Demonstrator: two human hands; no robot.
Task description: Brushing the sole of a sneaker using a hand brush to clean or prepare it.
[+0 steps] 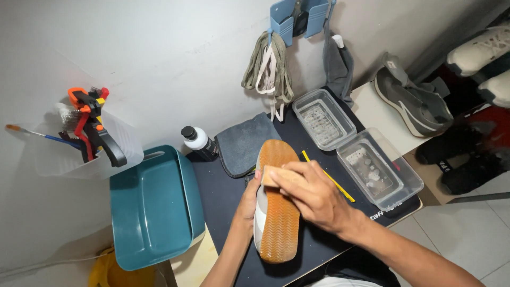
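Observation:
A shoe (276,223) lies sole-up on the dark mat (223,196), its brown ridged gum sole facing me. My left hand (248,199) grips the shoe's left side and steadies it. My right hand (313,194) is closed over a light wooden brush (272,175) pressed on the upper middle of the sole.
A teal tub (154,207) stands at left, a white bottle with a black cap (199,142) and a folded grey cloth (244,142) behind the shoe. Two clear plastic trays (324,118) (380,169) and a yellow stick (329,178) lie right. Grey sneakers (414,103) sit on a side shelf.

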